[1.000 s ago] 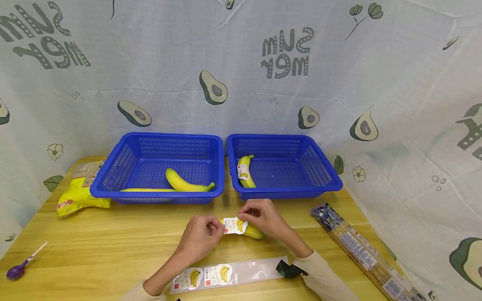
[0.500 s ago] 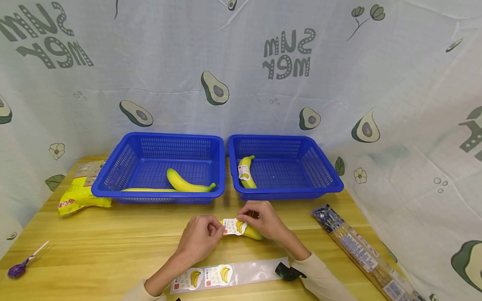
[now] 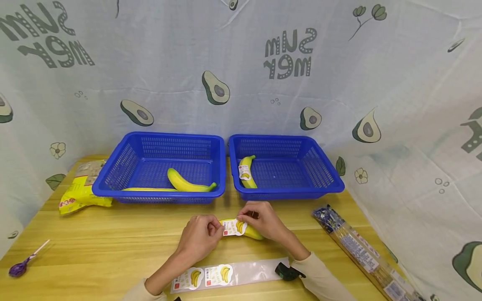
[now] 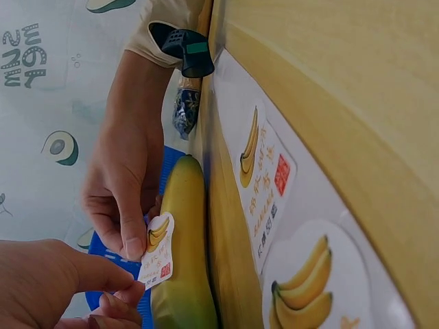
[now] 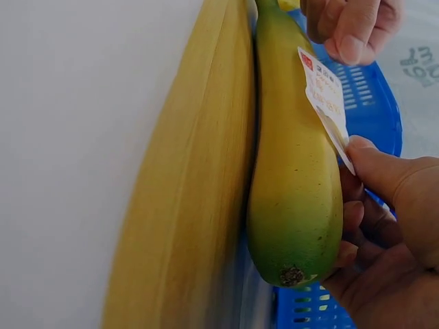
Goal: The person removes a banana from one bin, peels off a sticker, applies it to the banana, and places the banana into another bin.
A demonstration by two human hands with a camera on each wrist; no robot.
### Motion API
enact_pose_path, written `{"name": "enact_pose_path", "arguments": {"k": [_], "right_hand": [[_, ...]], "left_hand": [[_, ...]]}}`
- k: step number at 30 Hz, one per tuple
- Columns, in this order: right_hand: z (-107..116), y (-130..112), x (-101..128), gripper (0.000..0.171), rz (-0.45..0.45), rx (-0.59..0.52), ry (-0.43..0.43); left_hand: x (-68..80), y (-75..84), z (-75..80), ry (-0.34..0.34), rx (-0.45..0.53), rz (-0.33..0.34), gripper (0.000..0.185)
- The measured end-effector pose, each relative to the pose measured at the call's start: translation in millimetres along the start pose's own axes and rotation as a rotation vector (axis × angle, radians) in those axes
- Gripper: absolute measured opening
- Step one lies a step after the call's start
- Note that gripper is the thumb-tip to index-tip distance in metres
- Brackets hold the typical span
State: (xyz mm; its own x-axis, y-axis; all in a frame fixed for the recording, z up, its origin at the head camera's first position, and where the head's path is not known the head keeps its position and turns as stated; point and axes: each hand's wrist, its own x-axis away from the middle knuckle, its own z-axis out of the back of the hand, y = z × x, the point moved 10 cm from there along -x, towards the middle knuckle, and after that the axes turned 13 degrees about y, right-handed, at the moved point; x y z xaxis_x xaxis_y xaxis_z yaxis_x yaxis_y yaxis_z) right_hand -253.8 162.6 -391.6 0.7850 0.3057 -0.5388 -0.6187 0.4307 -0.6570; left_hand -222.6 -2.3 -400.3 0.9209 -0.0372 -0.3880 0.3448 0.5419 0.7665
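So the left hand point(image 3: 199, 238) pinches the left end of a banana sticker point(image 3: 234, 227), which sits right over the banana point(image 3: 251, 232) lying on the bench point(image 3: 113, 242) just in front of the two blue baskets point(image 3: 158, 169), long axis running left to right. The right hand point(image 3: 263, 219) pinches the sticker's right edge from above, with its lower fingers tucked around the fruit. Both grips are about equally near it; the sticker hangs just off the peel rather than flat on it, far as I can tell.
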Motion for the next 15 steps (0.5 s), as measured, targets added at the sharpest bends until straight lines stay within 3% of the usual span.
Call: {"name": "enact_pose_path", "arguments": {"k": [7,15], "right_hand": [[0.9,0.8,0.5,0.007,0.006,0.004,0.011],[0.9,1.5,0.5,0.008,0.019,0.011,0.019]], "left_hand": [[-1.8,-1.3,2.1,0.05,-0.002,-0.011,0.024],[-1.7,3.5,8.1,0.143,-0.02,-0.095,0.023]]}}
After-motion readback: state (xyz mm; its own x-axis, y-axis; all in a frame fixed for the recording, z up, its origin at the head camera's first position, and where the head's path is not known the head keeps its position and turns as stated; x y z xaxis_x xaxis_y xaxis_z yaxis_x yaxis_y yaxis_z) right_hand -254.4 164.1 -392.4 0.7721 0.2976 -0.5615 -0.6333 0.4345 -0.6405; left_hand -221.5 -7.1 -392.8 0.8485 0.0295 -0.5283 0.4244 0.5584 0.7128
